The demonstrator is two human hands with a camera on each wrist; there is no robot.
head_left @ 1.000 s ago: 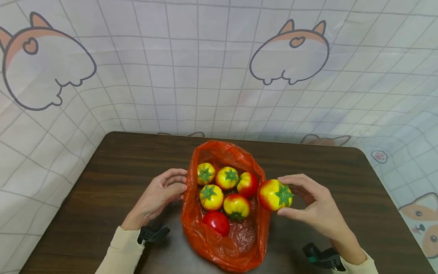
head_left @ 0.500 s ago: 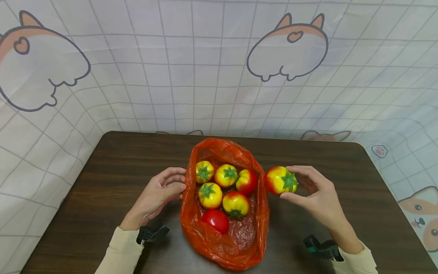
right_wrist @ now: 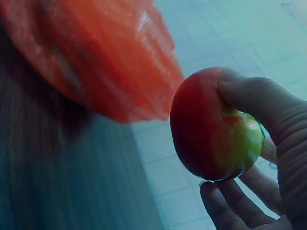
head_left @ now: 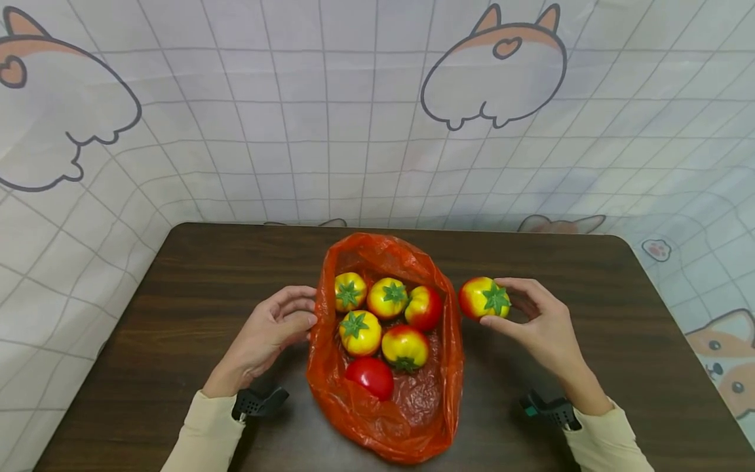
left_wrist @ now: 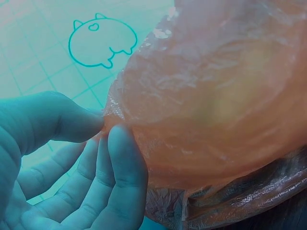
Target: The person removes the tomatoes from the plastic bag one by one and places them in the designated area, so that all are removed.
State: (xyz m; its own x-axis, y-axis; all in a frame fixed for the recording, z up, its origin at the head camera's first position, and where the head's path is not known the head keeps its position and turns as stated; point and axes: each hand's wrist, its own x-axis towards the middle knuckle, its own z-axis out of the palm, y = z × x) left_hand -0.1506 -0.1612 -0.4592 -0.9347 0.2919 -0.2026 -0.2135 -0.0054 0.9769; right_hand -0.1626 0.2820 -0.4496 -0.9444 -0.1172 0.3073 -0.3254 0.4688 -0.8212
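A red plastic bag (head_left: 383,432) stands on the table with its mouth wide, holding several yellow-and-red tomatoes (head_left: 361,333) with green tops and one plain red tomato (head_left: 370,378). At the bag's left side, my left hand (head_left: 268,334) pinches the plastic; thumb and fingers (left_wrist: 128,158) meet on its edge in the left wrist view. Just beyond the right rim, my right hand (head_left: 539,321) holds another yellow-and-red tomato (head_left: 482,298) between thumb and fingertips. In the right wrist view, this tomato (right_wrist: 206,129) appears apart from the table, and the bag (right_wrist: 110,62) is behind it.
The dark wood-grain table (head_left: 194,295) extends on both sides of the bag. A white grid-patterned cloth (head_left: 377,118) with cartoon animals hangs behind and beside it. Each wrist carries a small black device (head_left: 258,402).
My right hand has drawn its tomato away from the bag's right rim, slightly farther back and to the right. My left hand keeps its place on the bag. The head view has tilted a little.
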